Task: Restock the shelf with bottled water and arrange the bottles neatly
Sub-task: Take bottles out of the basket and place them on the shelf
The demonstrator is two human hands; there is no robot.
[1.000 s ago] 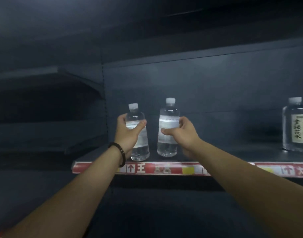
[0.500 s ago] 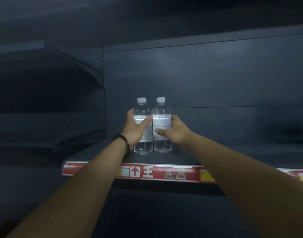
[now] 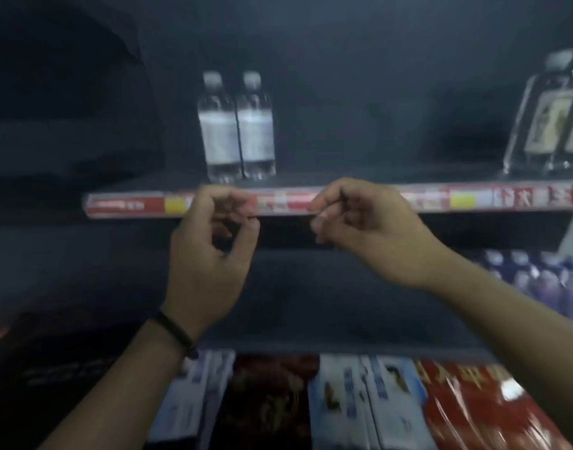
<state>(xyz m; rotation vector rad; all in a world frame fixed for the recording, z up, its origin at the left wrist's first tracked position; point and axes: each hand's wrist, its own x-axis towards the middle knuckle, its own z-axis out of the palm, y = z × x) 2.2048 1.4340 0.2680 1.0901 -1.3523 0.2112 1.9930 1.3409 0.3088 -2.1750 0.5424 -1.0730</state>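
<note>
Clear water bottles point(image 3: 221, 134) touching on shelf point(image 3: 360, 177)

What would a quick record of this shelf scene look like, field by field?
left bottle: upright on the shelf
right bottle: upright, close beside it
left hand: loosely curled, holds nothing, before the shelf edge
right hand: likewise, apart from both bottles
far right: larger labelled bottles
below: packaged goods, blurred

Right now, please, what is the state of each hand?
Left hand: open, fingers loosely curled, holding nothing.
Right hand: open, fingers loosely curled, holding nothing.
</note>
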